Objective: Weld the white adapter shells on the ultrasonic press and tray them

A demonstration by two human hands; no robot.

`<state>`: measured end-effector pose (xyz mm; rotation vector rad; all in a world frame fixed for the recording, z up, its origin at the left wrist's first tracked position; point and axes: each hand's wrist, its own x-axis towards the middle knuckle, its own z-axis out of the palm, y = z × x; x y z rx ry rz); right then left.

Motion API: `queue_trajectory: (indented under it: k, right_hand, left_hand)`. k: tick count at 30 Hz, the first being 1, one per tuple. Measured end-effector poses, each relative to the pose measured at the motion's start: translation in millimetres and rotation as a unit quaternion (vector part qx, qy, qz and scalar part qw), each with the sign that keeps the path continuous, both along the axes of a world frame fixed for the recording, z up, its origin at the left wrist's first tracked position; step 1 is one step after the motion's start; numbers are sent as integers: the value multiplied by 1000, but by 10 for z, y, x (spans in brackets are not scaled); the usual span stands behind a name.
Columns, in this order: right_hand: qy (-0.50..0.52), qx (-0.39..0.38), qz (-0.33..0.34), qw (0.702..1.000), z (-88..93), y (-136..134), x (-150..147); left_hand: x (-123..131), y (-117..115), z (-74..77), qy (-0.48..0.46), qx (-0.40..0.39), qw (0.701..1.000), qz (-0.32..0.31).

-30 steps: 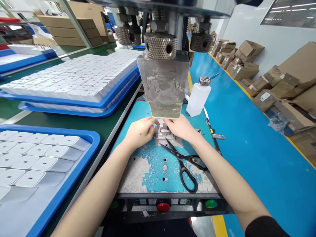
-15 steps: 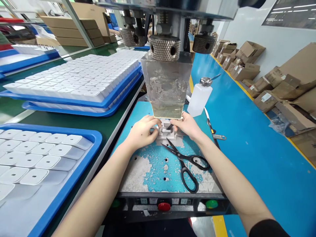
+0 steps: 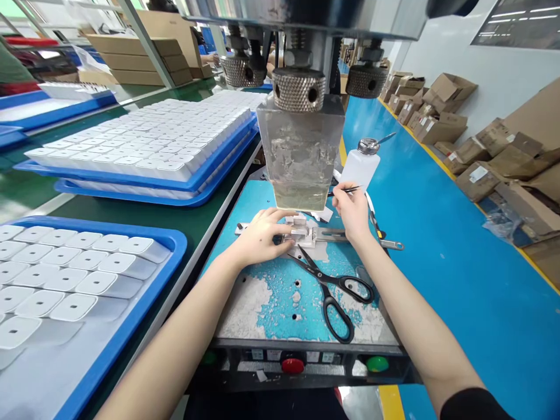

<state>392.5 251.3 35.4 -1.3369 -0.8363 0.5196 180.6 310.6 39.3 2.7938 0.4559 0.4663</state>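
Metal fixture (image 3: 305,234), half hidden, left hand (image 3: 262,236) atop

The worn blue machine plate (image 3: 262,280) carries a metal fixture (image 3: 303,234), black scissors (image 3: 322,281) and a white bottle (image 3: 359,170), while the green bench (image 3: 144,213) beside it bears blue trays (image 3: 175,242).

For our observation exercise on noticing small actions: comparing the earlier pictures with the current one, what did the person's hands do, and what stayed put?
The right hand has lifted off the metal fixture, up and to the right, and now pinches a thin tool. The left hand stays on the fixture; scissors, white bottle and press block are unchanged.
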Motion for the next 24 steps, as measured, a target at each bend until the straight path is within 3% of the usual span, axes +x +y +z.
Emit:
queue_trajectory:
  k: [7, 14, 20, 24]
  right_hand:
    - [-174, -132, 51, 975, -16, -41, 61]
    - [-356, -258, 88, 894, 56, -114, -30]
    - [-461, -319, 57, 826, 39, -104, -63]
    - [-492, -333, 26, 804, 34, -114, -103]
  left_hand:
    - [4, -2, 19, 8, -29, 1000, 11]
    - [10, -41, 37, 50, -40, 998, 12]
    - [46, -68, 16, 52, -69, 996, 12]
    - [27, -42, -4, 39, -85, 996, 3]
